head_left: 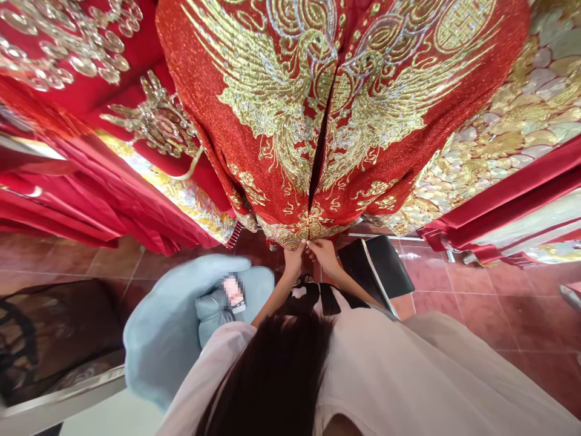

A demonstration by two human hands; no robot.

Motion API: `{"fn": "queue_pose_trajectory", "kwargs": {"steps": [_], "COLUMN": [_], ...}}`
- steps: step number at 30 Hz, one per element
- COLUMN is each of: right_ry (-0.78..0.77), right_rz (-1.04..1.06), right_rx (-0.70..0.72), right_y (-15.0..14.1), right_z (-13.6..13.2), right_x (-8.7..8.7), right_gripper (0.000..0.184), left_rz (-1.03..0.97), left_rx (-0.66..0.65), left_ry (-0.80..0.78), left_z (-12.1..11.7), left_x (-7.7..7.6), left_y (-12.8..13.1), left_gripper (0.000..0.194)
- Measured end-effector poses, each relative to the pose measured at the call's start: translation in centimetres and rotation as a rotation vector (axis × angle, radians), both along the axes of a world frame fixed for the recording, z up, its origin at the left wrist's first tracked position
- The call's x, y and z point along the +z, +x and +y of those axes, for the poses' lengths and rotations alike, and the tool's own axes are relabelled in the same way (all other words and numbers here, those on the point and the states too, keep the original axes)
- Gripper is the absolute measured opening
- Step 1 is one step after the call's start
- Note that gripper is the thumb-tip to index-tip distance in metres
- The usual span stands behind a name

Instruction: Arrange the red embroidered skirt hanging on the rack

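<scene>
A red jacket [318, 103] with gold and silver phoenix embroidery hangs in front of me, split down the middle by a dark front opening. My left hand [293, 259] and my right hand [323, 253] meet side by side at the bottom of that opening. Each hand pinches one side of the embroidered hem [305, 233], fingers closed on the fabric. My forearms reach up from my white top.
More red and gold embroidered garments [113, 121] hang on the left and garments [521, 121] on the right. A light blue cushioned seat [172, 327] with a phone [234, 292] on it stands lower left. A black stand base [381, 266] rests on the red tile floor [454, 284].
</scene>
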State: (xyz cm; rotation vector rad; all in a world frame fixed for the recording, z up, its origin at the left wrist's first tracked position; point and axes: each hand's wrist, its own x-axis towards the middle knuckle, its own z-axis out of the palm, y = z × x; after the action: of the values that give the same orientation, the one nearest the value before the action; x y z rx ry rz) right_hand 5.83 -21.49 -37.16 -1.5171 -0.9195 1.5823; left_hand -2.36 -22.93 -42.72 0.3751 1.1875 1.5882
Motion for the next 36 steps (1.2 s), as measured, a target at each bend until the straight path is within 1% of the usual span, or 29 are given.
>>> {"fn": "queue_pose_trajectory", "kwargs": {"steps": [5,9,11,14,17,19,22,24,25,27,29,30,31,32,33,34,35,36], "right_ry": [-0.041,-0.07,-0.127,-0.271,-0.385,-0.41,-0.344,-0.24,-0.186,-0.114,-0.086,-0.051,0.015,0.065,0.106,0.168,0.229,0.291], "right_rz": [0.035,0.051,0.082,0.16,0.22,0.24,0.268,0.298,0.313,0.326,0.311,0.307,0.297,0.306,0.31,0.309,0.306,0.294], "right_rx": [-0.066,-0.114,-0.078,0.042,0.124,0.14,0.119,0.1,0.1,0.129,0.168,0.175,0.15,0.144,0.166,0.191,0.213,0.214], "right_y": [-0.3,-0.6,-0.6,-0.7,-0.8,-0.8,-0.6,-0.4,-0.3,-0.2,0.0,0.2,0.3,0.3,0.3,0.3,0.1,-0.2], "right_z": [-0.2,0.0,0.3,1.0,2.1,3.1,5.1,7.0,8.0,10.1,11.6,12.0,12.1,12.0,11.8,11.4,11.1,10.9], "right_x": [0.3,0.7,1.1,2.1,3.8,5.4,8.7,11.7,13.5,17.7,22.8,25.6,28.2,30.6,32.5,33.7,34.3,34.0], "right_gripper": [0.03,0.025,0.023,0.017,0.018,0.021,0.022,0.02,0.019,0.021,0.027,0.03,0.035,0.037,0.038,0.04,0.041,0.042], "left_rz": [0.047,0.111,0.15,0.22,0.288,0.33,0.385,0.416,0.43,0.454,0.469,0.472,0.471,0.467,0.459,0.448,0.434,0.42], "left_rx": [0.013,0.034,0.037,0.033,0.029,0.023,0.019,0.02,0.021,0.023,0.024,0.023,0.022,0.021,0.02,0.021,0.022,0.024], "left_ry": [0.008,0.024,0.03,0.035,0.056,0.074,0.092,0.101,0.105,0.115,0.123,0.126,0.127,0.127,0.124,0.119,0.11,0.098], "left_z": [0.0,0.0,0.0,0.1,0.3,0.4,0.4,0.4,0.5,0.7,1.3,1.7,2.1,2.5,3.0,3.4,3.8,4.1], "left_x": [0.3,0.2,0.0,-0.3,-0.5,-0.7,-0.9,-1.1,-1.2,-1.3,-1.2,-1.1,-1.0,-0.8,-0.6,-0.5,-0.4,-0.4], "left_y": [0.0,0.0,0.0,-0.1,-0.2,-0.4,-0.5,-0.6,-0.7,-0.8,-0.9,-0.9,-0.8,-0.6,-0.4,-0.1,0.2,0.4], "left_gripper": [0.039,0.035,0.033,0.033,0.034,0.035,0.036,0.036,0.036,0.035,0.033,0.031,0.03,0.028,0.027,0.026,0.025,0.023]}}
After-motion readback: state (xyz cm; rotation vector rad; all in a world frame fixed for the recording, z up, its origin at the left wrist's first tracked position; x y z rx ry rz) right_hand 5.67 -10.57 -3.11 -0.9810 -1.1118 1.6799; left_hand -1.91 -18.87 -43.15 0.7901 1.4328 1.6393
